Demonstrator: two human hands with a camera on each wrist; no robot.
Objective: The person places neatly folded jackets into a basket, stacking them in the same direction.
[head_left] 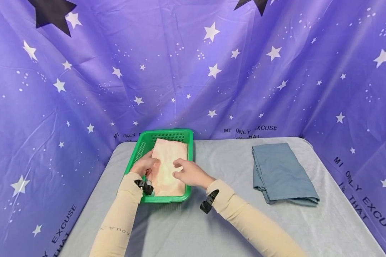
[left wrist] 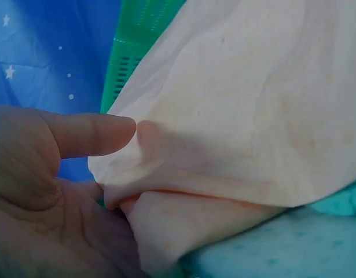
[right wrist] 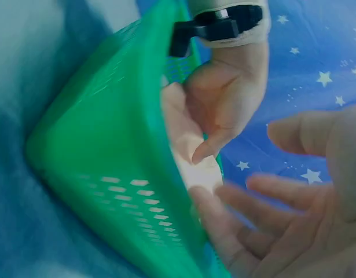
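Observation:
A folded pale pink cloth point(head_left: 168, 164) lies in a green plastic basket point(head_left: 189, 150) on the table. At its left side is my left hand point(head_left: 145, 165). In the left wrist view the thumb point(left wrist: 102, 133) extends straight over the cloth's edge, and the other fingers are partly hidden beside and below it. My right hand point(head_left: 194, 173) hovers at the basket's right rim, fingers spread and slightly bent, with nothing held; in the right wrist view its fingertips are near the cloth point(right wrist: 198, 171). A patterned light item point(left wrist: 282, 246) shows beneath the pink cloth.
A folded blue-grey cloth point(head_left: 281, 173) lies on the right of the table point(head_left: 225, 157), which has a light grey cover. Purple curtains point(head_left: 180, 71) with stars surround the table at the back and sides. Black straps with small cameras point(head_left: 209, 202) are on both wrists.

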